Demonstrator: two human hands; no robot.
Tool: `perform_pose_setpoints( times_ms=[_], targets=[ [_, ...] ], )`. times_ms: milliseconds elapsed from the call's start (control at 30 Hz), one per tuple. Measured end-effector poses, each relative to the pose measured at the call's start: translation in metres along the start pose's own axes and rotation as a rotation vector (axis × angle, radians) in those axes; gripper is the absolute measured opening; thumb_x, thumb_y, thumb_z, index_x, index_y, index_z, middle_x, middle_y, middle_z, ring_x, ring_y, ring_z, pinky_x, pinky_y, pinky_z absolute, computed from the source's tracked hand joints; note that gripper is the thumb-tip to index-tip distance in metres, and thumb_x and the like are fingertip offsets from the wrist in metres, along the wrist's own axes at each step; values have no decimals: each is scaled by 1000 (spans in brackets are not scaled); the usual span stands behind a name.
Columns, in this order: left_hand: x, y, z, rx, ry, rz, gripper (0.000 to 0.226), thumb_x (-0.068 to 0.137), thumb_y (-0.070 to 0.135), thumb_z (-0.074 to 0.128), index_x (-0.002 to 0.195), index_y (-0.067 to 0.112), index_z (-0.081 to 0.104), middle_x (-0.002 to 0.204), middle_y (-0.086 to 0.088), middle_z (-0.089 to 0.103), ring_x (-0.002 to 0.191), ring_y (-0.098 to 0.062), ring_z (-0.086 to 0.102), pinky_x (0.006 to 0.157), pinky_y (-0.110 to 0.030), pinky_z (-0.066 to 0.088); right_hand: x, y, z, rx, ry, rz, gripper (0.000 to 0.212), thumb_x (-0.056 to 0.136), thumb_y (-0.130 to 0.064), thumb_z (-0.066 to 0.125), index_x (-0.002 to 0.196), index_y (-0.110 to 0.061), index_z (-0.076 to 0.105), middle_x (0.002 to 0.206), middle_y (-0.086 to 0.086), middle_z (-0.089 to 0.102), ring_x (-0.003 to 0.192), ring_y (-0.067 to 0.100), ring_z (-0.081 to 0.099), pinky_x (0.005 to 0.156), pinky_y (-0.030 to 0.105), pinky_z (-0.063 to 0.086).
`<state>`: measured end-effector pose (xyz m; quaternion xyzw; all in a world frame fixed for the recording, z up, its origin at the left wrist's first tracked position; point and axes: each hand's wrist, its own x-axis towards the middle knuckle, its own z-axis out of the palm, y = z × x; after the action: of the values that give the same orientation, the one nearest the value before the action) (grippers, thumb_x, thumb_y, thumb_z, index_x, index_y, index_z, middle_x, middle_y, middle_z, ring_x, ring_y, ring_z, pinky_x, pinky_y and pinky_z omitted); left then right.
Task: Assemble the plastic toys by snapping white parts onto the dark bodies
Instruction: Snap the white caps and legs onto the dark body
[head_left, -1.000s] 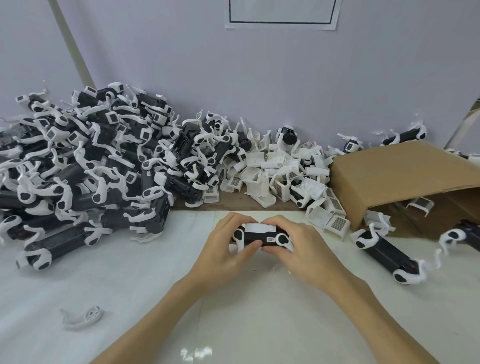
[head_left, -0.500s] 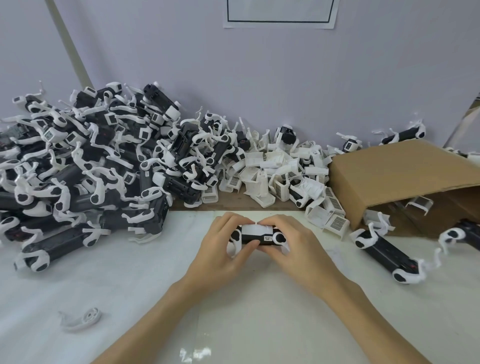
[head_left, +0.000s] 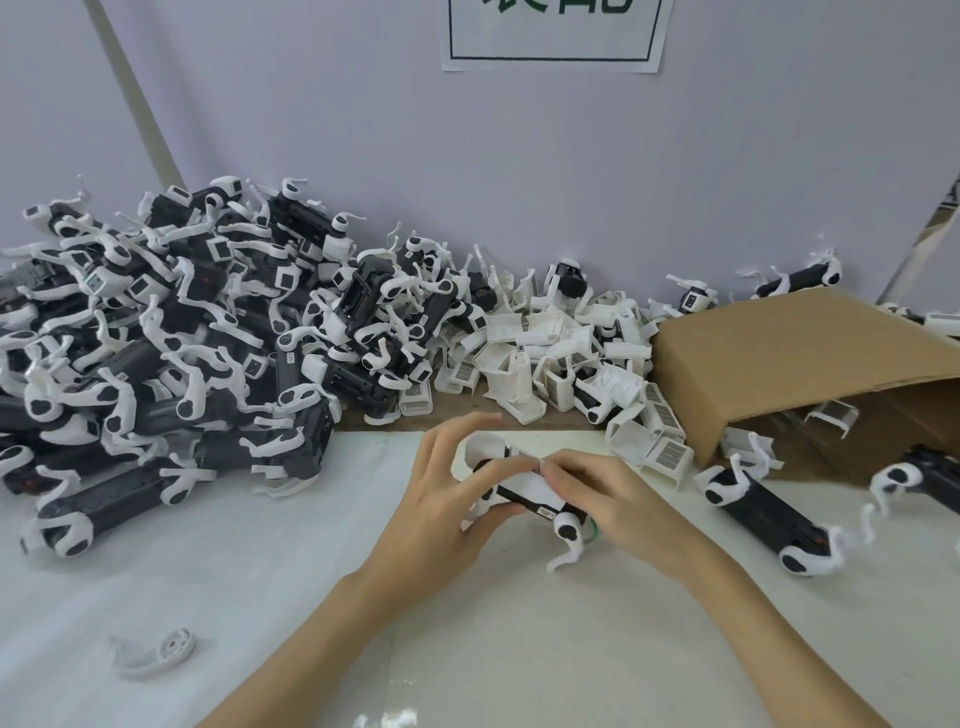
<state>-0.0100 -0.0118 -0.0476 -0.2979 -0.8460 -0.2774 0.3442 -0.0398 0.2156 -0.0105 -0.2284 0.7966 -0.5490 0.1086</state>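
Centre of the frame: the left hand (head_left: 441, 512) and right hand (head_left: 618, 506) together hold one toy body (head_left: 524, 499) just above the white counter (head_left: 260, 597). The left fingers (head_left: 485, 475) curl round its left end; the right fingers (head_left: 563, 470) curl over a white part (head_left: 530, 486) lying on the dark top, apparently pressing it home. A white leg (head_left: 569, 540) hangs from the lower right end.

Handling, as a judgement: the body looks like light, rigid moulded plastic with a smooth, possibly slippery shell. The thin curved white legs seem the weak points, so hold should be taken on the dark trunk, pressure falling squarely on the flat white part.

Left of the frame: a high heap of finished toys (head_left: 171, 343) reaches the counter's near area, its lowest pieces close to the left forearm. Upper centre: a pile of loose white parts (head_left: 545, 358) against the wall (head_left: 519, 182). Right: a tipped cardboard box (head_left: 795, 364) with two dark bodies (head_left: 763, 512) lying in front of it, near the right wrist. Lower left: a single white piece (head_left: 161, 652) lies apart.

Open room lies mainly in the lower centre, toward the person; sideways sweeps risk toppling the heap or striking the box edge.
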Motion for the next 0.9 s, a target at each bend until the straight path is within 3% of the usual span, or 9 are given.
perform_pose_setpoints(
  times_ms=[100, 167, 300, 400, 467, 633, 767, 833, 900],
  targets=[
    [-2, 2, 3, -73, -12, -120, 51, 99, 35, 75, 146, 29, 56, 152, 0, 36, 146, -21, 39, 116, -42, 43, 0, -1, 5, -11, 116, -79, 16, 102, -24, 66, 116, -20, 72, 101, -7, 73, 93, 10, 65, 82, 18, 47],
    [-2, 3, 3, -204, 16, -252, 64, 95, 40, 77, 148, 27, 44, 147, 2, 38, 144, -21, 42, 117, -27, 38, 1, -1, 11, -89, 217, -185, 25, 94, -18, 76, 118, -22, 70, 108, -8, 72, 103, 7, 65, 88, 15, 47],
    [0, 1, 1, -497, 13, -537, 47, 95, 46, 74, 135, 39, 50, 125, 16, 66, 122, -15, 63, 98, -20, 47, 2, -2, 26, -280, 258, -340, 30, 87, -23, 85, 113, -22, 69, 106, -12, 67, 103, 14, 64, 90, 23, 48],
    [-2, -4, 0, -509, 0, -503, 38, 98, 31, 75, 131, 33, 57, 122, 18, 69, 118, -11, 65, 95, -16, 46, 3, 2, 26, -394, 253, -318, 30, 93, -28, 78, 121, -24, 69, 114, -17, 67, 110, 9, 62, 104, 38, 42],
    [-1, -4, 0, -501, -17, -487, 36, 99, 29, 75, 130, 32, 58, 123, 19, 68, 121, -10, 64, 96, -15, 45, 2, 5, 22, -488, 245, -271, 32, 98, -35, 71, 129, -26, 67, 118, -22, 65, 116, 0, 56, 112, 36, 34],
    [2, -2, -2, -550, -4, -500, 33, 98, 33, 73, 127, 23, 60, 114, 10, 70, 107, -18, 66, 90, -25, 49, 3, 4, 25, -565, 294, -323, 23, 99, -32, 69, 114, -16, 73, 100, -19, 62, 101, 4, 52, 101, 26, 32],
    [9, 2, -7, -555, 30, -515, 30, 98, 33, 74, 125, 26, 62, 106, 7, 72, 94, -17, 67, 81, -30, 51, 3, -2, 22, -556, 333, -348, 14, 100, -26, 68, 109, -17, 74, 102, -8, 71, 102, 7, 55, 105, 30, 31],
    [8, 6, -6, -577, -9, -543, 33, 101, 35, 72, 130, 31, 58, 105, 8, 70, 90, -12, 66, 77, -24, 51, 2, -1, 23, -458, 297, -302, 13, 104, -22, 62, 109, -20, 74, 101, -13, 72, 101, 9, 60, 103, 35, 40],
    [4, 6, -6, -513, -64, -509, 44, 98, 45, 71, 136, 37, 52, 117, 13, 63, 106, -8, 64, 89, -18, 48, 1, 1, 23, -252, 257, -226, 15, 107, -23, 56, 112, -26, 70, 93, -12, 70, 93, 14, 64, 89, 28, 53]
  ],
)
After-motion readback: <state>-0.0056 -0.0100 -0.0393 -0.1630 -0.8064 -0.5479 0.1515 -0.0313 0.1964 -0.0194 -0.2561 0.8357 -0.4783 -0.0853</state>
